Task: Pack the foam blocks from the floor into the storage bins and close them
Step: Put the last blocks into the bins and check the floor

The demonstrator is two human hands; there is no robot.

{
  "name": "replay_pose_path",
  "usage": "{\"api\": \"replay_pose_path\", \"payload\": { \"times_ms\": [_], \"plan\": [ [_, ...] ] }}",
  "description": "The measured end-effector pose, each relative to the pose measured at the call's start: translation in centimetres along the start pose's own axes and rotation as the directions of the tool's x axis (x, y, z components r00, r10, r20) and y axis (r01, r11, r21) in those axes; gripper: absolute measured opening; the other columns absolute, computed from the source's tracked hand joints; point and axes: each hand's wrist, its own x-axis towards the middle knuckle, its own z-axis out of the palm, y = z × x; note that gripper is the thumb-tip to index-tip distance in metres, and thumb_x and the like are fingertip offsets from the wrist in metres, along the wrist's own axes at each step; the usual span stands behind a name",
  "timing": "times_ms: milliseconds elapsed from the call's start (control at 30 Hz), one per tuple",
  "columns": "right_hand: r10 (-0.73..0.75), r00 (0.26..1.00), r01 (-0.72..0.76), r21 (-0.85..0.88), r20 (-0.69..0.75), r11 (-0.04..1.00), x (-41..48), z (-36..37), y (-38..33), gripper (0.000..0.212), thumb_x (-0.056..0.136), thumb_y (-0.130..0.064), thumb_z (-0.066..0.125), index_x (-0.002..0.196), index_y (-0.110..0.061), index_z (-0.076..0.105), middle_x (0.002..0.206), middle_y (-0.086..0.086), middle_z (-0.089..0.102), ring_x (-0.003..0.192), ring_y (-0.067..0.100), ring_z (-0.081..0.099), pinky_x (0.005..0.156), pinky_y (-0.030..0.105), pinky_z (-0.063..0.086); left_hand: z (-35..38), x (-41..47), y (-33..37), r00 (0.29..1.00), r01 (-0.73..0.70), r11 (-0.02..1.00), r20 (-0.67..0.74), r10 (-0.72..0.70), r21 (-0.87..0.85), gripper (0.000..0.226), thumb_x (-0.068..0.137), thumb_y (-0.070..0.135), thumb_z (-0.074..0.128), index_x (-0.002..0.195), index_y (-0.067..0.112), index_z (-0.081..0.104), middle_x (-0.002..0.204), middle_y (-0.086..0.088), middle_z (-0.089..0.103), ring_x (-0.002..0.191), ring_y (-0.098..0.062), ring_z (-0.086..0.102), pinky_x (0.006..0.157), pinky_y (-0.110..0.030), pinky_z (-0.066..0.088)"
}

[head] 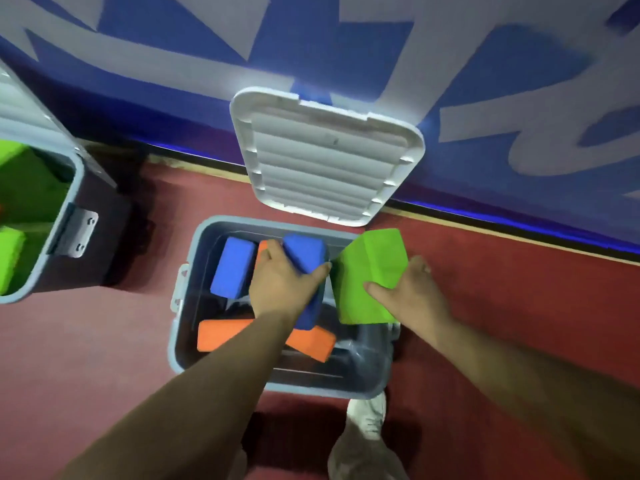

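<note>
A person's left hand (280, 282) is gripping a blue foam block (304, 252), fingers curled round it, over an open storage bin (304, 388) on the red floor. The right hand (412, 292) is clutching a green foam block (367, 275) above the bin's right rim. Another blue block (230, 268) and an orange block (221, 336) are lying inside (the lid (325, 157) is leaning against the wall).

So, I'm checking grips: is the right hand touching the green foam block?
Touching. The head view shows the right hand gripping the green foam block, thumb across its front, fingers behind its right edge.
</note>
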Motion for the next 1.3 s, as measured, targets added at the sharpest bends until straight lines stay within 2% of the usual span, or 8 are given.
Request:
{"api": "replay_pose_path", "payload": {
  "times_ms": [233,433,567,633,700,800,1000,1300],
  "plan": [
    [0.058,0.998,-0.059,-0.028,-0.035,0.998,4.4,12.6,1.0,0.086,0.064,-0.068,0.073,0.112,-0.007,0.036,0.114,0.019,0.061,0.103,0.038,0.063,0.086,0.043,0.050,10.0,5.2,-6.5,0.972,-0.236,0.963,0.031,0.234,0.128,0.088,0.068,0.063,0.075,0.125,0.003,0.047,0.116,-0.016,0.056,0.107,-0.037,0.052,0.088,-0.044,0.042],
    [0.121,0.970,-0.125,0.008,0.209,0.992,5.1,19.6,5.8,0.077,0.065,-0.045,0.087,0.107,-0.012,0.032,0.115,0.014,0.049,0.097,0.031,0.060,0.073,0.035,0.045,13.7,5.9,-15.1,0.895,-0.322,0.946,0.329,0.301,0.013,0.079,0.069,0.031,0.085,0.131,-0.001,0.047,0.120,-0.019,0.053,0.110,-0.039,0.050,0.096,-0.045,0.040],
    [0.029,0.925,-0.007,-0.060,0.379,0.998,5.6,22.1,9.4,0.073,0.085,-0.061,0.060,0.133,-0.010,0.040,0.130,0.015,0.052,0.094,0.013,0.065,0.074,0.030,0.057,14.5,5.8,-17.0,0.832,-0.351,0.935,0.440,0.339,-0.057,0.075,0.072,0.012,0.082,0.137,0.006,0.045,0.131,-0.014,0.051,0.121,-0.034,0.048,0.103,-0.040,0.036],
    [0.057,0.920,-0.057,-0.010,0.388,0.998,6.0,22.0,10.0,0.086,0.068,-0.064,0.063,0.133,-0.010,0.045,0.126,0.009,0.056,0.098,0.019,0.065,0.078,0.033,0.056,14.8,6.2,-16.3,0.809,-0.356,0.933,0.484,0.333,-0.048,0.073,0.075,0.013,0.078,0.139,0.011,0.043,0.131,-0.013,0.050,0.121,-0.033,0.048,0.103,-0.040,0.037],
    [0.055,0.949,-0.038,-0.060,0.311,0.997,6.4,20.3,8.8,0.091,0.055,-0.063,0.074,0.126,-0.010,0.049,0.123,0.011,0.058,0.110,0.027,0.061,0.089,0.035,0.051,14.3,6.7,-15.3,0.810,-0.326,0.945,0.514,0.282,-0.004,0.066,0.080,0.019,0.072,0.137,0.010,0.042,0.129,-0.015,0.048,0.121,-0.033,0.047,0.102,-0.038,0.037],
    [0.046,0.975,-0.022,-0.109,0.218,0.994,6.4,15.5,5.8,0.079,0.072,-0.050,0.078,0.124,-0.001,0.046,0.126,0.020,0.052,0.120,0.036,0.052,0.102,0.041,0.041,11.4,7.1,-12.8,0.851,-0.302,0.952,0.468,0.241,0.059,0.055,0.086,0.028,0.067,0.128,0.003,0.044,0.126,-0.016,0.047,0.118,-0.033,0.046,0.098,-0.038,0.038],
    [-0.011,0.994,0.015,-0.033,0.108,0.999,4.8,1.3,-2.1,0.068,0.083,-0.053,0.066,0.127,-0.006,0.042,0.132,0.018,0.047,0.122,0.034,0.049,0.097,0.037,0.042,-1.7,7.9,-3.6,0.906,-0.316,0.947,0.311,0.286,0.050,0.048,0.089,0.033,0.063,0.127,0.008,0.048,0.128,-0.011,0.050,0.120,-0.029,0.050,0.095,-0.035,0.040],
    [-0.197,0.956,0.207,0.023,-0.218,0.978,-8.7,-27.6,-17.4,0.067,0.087,-0.057,0.059,0.128,-0.006,0.044,0.132,0.016,0.045,0.118,0.033,0.050,0.091,0.041,0.045,-32.7,3.4,15.7,0.899,-0.436,0.900,0.041,0.436,0.006,0.047,0.089,0.039,0.059,0.126,0.010,0.050,0.121,-0.006,0.055,0.107,-0.026,0.055,0.092,-0.039,0.047]
  ]
}}
